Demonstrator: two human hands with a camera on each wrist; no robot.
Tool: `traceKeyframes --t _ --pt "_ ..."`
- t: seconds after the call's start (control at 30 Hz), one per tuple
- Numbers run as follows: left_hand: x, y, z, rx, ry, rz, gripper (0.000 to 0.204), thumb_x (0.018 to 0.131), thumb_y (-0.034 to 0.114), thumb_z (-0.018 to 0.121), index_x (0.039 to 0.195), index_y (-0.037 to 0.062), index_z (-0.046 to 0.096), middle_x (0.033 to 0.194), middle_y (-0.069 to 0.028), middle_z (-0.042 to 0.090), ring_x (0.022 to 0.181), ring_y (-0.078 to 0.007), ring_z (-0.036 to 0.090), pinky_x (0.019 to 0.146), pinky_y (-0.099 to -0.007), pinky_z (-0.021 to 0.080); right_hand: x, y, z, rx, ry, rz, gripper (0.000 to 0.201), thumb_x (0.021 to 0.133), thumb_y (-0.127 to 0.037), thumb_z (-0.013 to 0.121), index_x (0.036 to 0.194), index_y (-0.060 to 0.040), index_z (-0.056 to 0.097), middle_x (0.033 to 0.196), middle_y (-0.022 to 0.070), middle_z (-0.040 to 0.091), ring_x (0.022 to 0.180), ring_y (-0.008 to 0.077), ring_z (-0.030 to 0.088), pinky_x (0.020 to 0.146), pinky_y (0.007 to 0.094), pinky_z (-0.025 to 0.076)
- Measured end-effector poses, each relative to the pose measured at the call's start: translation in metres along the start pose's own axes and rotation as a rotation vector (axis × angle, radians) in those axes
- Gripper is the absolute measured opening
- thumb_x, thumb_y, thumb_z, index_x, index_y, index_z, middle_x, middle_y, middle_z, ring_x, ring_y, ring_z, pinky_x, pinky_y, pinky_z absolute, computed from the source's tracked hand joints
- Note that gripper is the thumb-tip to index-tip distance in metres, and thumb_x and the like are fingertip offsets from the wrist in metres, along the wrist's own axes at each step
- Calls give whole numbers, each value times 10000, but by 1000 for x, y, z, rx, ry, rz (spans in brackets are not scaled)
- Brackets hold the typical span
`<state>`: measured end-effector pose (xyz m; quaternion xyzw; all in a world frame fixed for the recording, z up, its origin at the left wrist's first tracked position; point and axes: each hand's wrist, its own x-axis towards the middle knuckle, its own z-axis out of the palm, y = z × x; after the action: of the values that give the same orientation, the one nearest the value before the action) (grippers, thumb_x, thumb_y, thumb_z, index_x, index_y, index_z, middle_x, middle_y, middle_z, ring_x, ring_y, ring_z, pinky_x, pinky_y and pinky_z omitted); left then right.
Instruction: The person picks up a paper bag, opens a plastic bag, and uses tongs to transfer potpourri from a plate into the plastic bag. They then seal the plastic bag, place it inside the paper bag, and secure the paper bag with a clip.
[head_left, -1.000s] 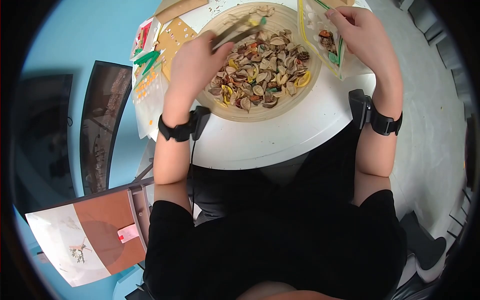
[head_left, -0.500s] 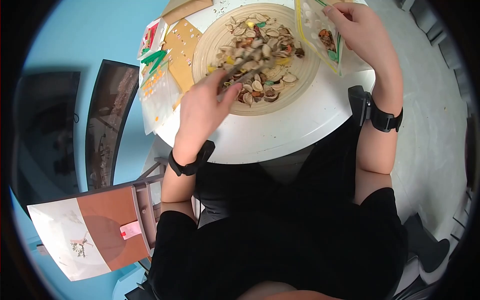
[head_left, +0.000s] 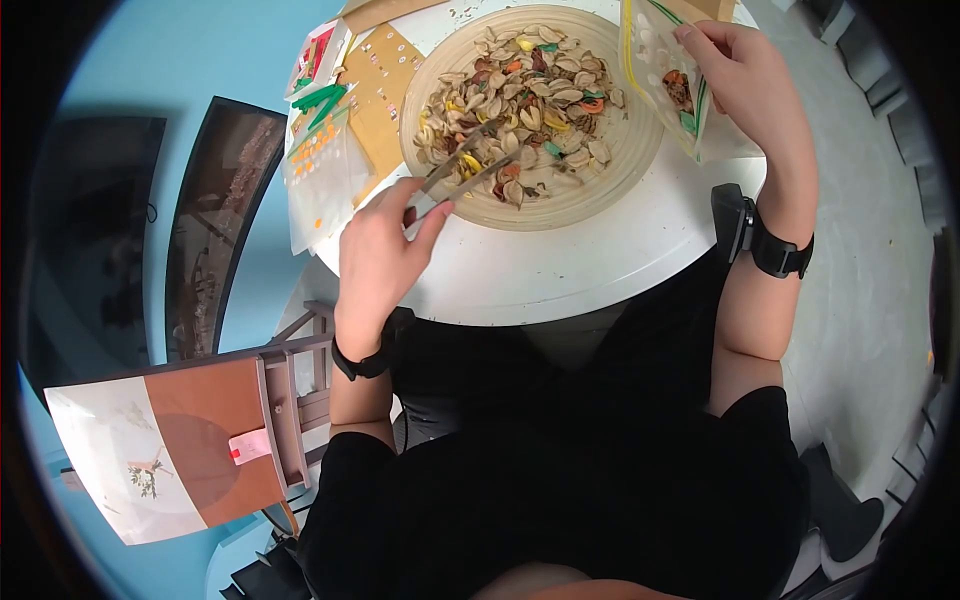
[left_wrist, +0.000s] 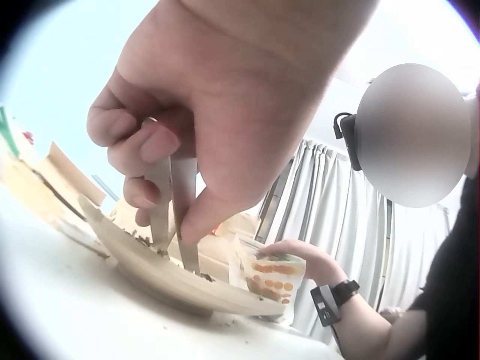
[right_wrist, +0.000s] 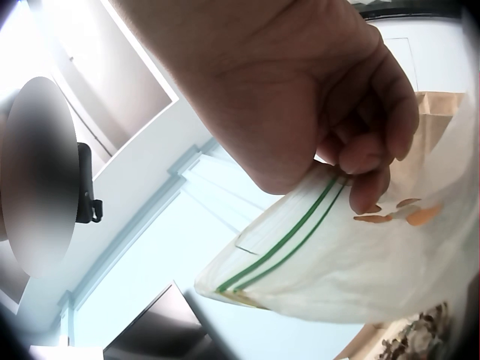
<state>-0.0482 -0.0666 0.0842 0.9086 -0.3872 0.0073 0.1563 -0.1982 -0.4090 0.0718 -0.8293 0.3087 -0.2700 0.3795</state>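
Note:
My left hand [head_left: 385,250] grips a pair of metal tweezers [left_wrist: 183,202] near the front left of a round wooden plate [head_left: 635,165]. The tweezers' two arms stand apart, their tips low among the dried petals and pods [head_left: 520,100] spread over the plate. Yellow, green and orange pieces are mixed among them. At the plate's right, my right hand [head_left: 760,90] pinches the top edge of a clear zip bag [right_wrist: 360,262] with green seal lines. The bag's mouth gapes, and brown and green bits [head_left: 678,92] show inside it.
Left of the plate lie a tan card sheet [head_left: 385,75], a bag with orange dots [head_left: 325,175], green strips [head_left: 318,100] and a small box with red contents [head_left: 318,55]. A brown paper bag [right_wrist: 439,105] stands behind my right hand. Crumbs dot the white table [head_left: 520,275].
My left hand with the tweezers swept from the plate's far side toward its near left edge, and the petals have been spread about. My right hand keeps holding the bag.

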Motion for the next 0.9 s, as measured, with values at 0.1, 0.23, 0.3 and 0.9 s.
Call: traceKeyframes --t 0.1,0.23,0.3,0.9 --pt "-3 -10 -10 -57 26 -90 382 898 309 784 1097 -9 712 672 -167 663 572 -269 637 578 -364 500 0 -2 0 -3 -8 0 400 1000 -358 620 1095 10 744 674 -36 565 546 50 450 506 251 371" --pt "-14 -13 -13 -63 23 -238 380 911 302 771 1095 -24 707 639 -201 645 538 -240 621 565 -342 486 1 -1 2 -15 -16 11 398 1000 -355 618 1094 10 744 673 -33 562 541 51 446 505 252 371" --pt "-10 -13 -11 -58 -25 -256 391 910 307 772 1095 -31 703 653 -211 648 553 -245 636 572 -344 492 1 -2 2 -14 -24 17 398 1000 -354 618 1094 11 744 673 -32 560 537 51 442 503 252 371" --pt "87 3 -20 -89 -65 -62 415 933 348 740 1000 -59 694 680 -170 658 613 -233 622 624 -345 490 6 -3 6 -64 -15 26 385 997 -333 623 1094 21 741 689 -27 569 534 52 432 506 248 357"
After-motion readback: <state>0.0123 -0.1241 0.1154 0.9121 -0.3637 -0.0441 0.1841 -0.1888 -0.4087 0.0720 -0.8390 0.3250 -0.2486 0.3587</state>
